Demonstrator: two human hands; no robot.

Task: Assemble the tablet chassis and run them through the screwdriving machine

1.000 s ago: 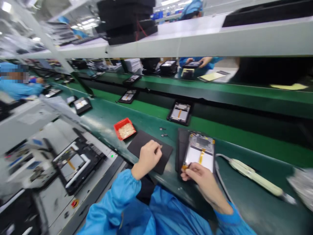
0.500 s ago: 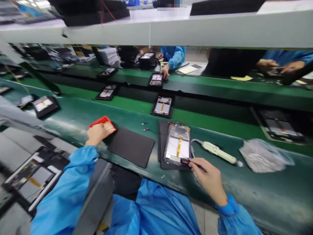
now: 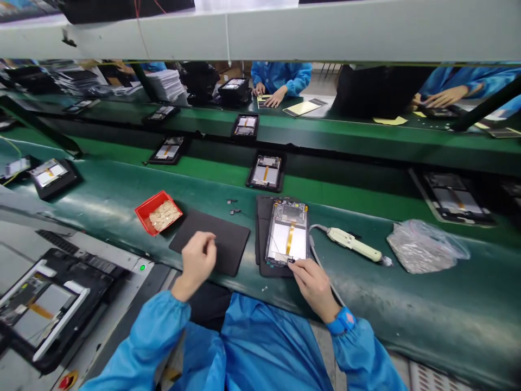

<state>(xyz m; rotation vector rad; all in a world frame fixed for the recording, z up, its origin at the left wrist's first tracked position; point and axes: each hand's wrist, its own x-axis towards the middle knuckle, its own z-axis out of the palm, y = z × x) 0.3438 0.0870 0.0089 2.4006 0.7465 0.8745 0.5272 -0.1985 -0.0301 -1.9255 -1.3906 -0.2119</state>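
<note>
Cool, bright, diffuse light across green bench [image 3: 407, 304]; pale sheen on its near surface, lower right corner darker. Small glints on clear plastic bag [image 3: 427, 247]. White plate of opened device [image 3: 279, 236] bright, detail readable. Deep shadow in trough below far worktop [image 3: 325, 125]. Wide-angle stretch toward edges; far-left devices [image 3: 49, 174] soft, slightly smeared.

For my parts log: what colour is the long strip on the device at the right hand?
The strip is yellow-orange, seen in the head view.
</note>
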